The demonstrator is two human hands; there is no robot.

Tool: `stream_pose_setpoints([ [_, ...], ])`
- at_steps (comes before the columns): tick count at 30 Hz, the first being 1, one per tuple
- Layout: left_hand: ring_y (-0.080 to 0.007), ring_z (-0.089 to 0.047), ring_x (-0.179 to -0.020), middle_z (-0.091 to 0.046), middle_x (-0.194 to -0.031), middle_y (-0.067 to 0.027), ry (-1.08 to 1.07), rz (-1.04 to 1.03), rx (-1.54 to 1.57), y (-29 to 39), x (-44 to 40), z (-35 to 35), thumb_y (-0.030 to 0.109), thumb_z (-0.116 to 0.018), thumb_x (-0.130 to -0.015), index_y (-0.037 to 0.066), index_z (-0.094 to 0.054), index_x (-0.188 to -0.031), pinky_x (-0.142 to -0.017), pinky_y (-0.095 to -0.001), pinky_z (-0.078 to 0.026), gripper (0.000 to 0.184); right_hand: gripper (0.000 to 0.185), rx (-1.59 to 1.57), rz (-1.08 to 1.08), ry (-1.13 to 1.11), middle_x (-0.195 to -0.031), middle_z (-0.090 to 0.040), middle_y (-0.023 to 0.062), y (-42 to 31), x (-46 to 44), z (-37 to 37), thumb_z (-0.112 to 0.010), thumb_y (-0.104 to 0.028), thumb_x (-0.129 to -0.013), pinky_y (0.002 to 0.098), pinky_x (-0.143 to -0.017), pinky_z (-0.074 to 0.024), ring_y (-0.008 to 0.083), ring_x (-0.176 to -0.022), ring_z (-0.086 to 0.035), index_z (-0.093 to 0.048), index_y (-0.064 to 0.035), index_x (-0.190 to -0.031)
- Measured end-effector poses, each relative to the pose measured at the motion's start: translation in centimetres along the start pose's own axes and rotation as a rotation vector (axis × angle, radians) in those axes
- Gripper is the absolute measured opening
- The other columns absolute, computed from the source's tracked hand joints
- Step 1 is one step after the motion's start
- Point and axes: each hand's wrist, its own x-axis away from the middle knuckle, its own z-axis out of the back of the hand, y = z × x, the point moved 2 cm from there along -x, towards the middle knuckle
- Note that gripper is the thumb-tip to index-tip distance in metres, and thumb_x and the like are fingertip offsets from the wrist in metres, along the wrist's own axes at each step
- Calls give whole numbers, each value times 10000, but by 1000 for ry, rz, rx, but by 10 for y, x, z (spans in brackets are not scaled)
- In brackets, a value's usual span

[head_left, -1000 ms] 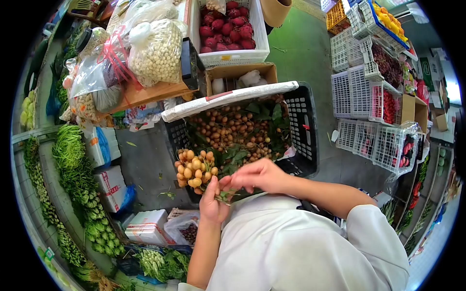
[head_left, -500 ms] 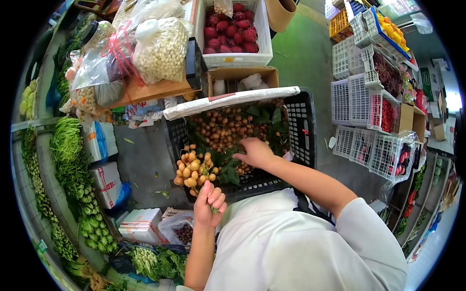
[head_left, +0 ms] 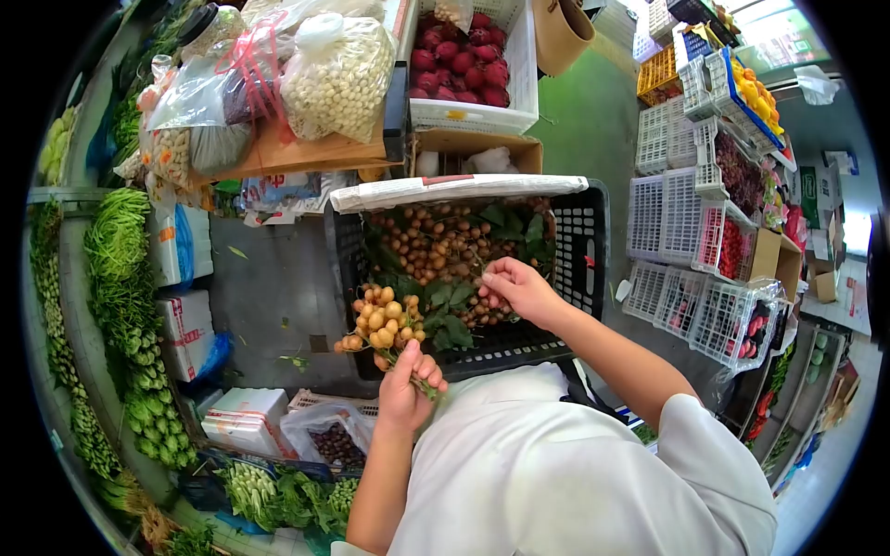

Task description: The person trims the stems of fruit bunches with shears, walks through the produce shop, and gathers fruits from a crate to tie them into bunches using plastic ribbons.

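The left hand [head_left: 405, 385] holds a bunch of round tan fruit [head_left: 385, 320] by its stems, the fingers closed around them and the fruit standing out beyond the thumb, over the near left corner of the black crate [head_left: 582, 250]. That is a sound way to carry the weight: the stems take the pressure, and the skins go unsqueezed. The grip should be firm enough that no stem slides out, yet loose enough for the thumb to lift and let another stem in beside the rest.

The right hand [head_left: 524, 292] is over the right part of the crate, at the loose fruit [head_left: 422, 246], with thumb and forefinger drawn narrow at the tips; whether a stem sits between them, I cannot tell. A light pinch on the stem, rather than on the fruit, would handle it best. Since the stems and the green leaves [head_left: 450, 315] lie tangled, a slow upward draw with a slight turn is likely to free a sprig cleanly, where a sharp tug could shed fruit or drag neighbours along. The white roll [head_left: 464, 193] lies across the far side of the crate, so lifting on the near side, toward the body, leaves more room for both wrists
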Motion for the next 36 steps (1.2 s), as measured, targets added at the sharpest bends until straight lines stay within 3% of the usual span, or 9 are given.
stream_pose_setpoints([
  [7, -182, -591, -763, -552, -806, -21, 1, 24, -16, -7, -11, -1, 389, -615, -1046, 142, -523, -811, -739, -392, -546, 353, 215, -152, 152, -140, -976, -701, 27, -47, 45, -30, -649, -179, -1031, 230, -764, -527, 78, -815, -621, -619, -22, -1175],
  [11, -195, -609, -867, -597, -918, -51, -93, 37, 27, -16, -15, 0, 415, -583, -1054, 83, -598, -960, -834, -404, -542, 346, 95, 468, 656, -103, -966, -656, 31, -63, 63, -58, -691, -80, -983, 237, -736, -496, 98, -851, -624, -709, -13, -1048],
  [13, -188, -596, -905, -601, -934, -48, -140, -58, 3, -18, -15, -4, 429, -578, -1050, 58, -616, -1023, -871, -382, -519, 373, 115, 201, 402, -245, -944, -647, 64, -58, 70, -74, -727, -110, -959, 239, -638, -525, 109, -768, -681, -721, -3, -1002],
  [21, -129, -534, -863, -587, -949, -6, -156, -21, -114, -25, -20, -4, 523, -504, -1052, 69, -617, -1117, -807, -286, -444, 472, 146, 302, 392, -177, -827, -678, 38, -50, 75, -76, -711, -129, -955, 241, -573, -527, 87, -660, -696, -735, 15, -953],
  [25, -129, -551, -875, -607, -981, -6, -84, -50, -113, -22, -14, -13, 452, -498, -1083, 71, -614, -1136, -823, -293, -454, 401, 156, 347, 462, -148, -835, -709, 53, -43, 72, -74, -717, -130, -945, 241, -565, -523, 76, -644, -683, -745, 23, -953],
  [27, -132, -571, -896, -624, -1008, -11, -62, -70, -122, -20, -13, -17, 419, -497, -1094, 74, -613, -1142, -840, -295, -464, 367, 189, 357, 376, -116, -830, -726, 112, -38, 72, -74, -727, -161, -912, 277, -600, -545, 124, -678, -709, -750, 17, -971],
  [31, -147, -607, -1050, -657, -1165, -35, -6, -105, -34, -23, -21, -3, 342, -497, -1103, 89, -612, -1130, -941, -308, -487, 280, 203, 299, 432, -56, -826, -743, 90, -18, 68, -73, -702, -175, -938, 267, -576, -527, 111, -633, -677, -757, 14, -989],
  [33, -149, -608, -1100, -657, -1226, -41, -62, -108, 28, -25, -25, -4, 331, -497, -1103, 94, -607, -1114, -973, -310, -487, 262, 217, -82, -6, -133, -815, -734, 51, -11, 62, -69, -678, -186, -964, 253, -543, -505, 91, -619, -644, -761, 14, -985],
  [36, -149, -599, -1118, -609, -1389, -41, -1, -96, 45, -29, -26, -9, 316, -474, -1111, 110, -562, -1029, -1037, -325, -474, 239, 202, -252, -121, -70, -833, -706, 31, -6, 57, -64, -663, -172, -980, 250, -499, -489, 82, -594, -600, -749, 7, -1021],
])
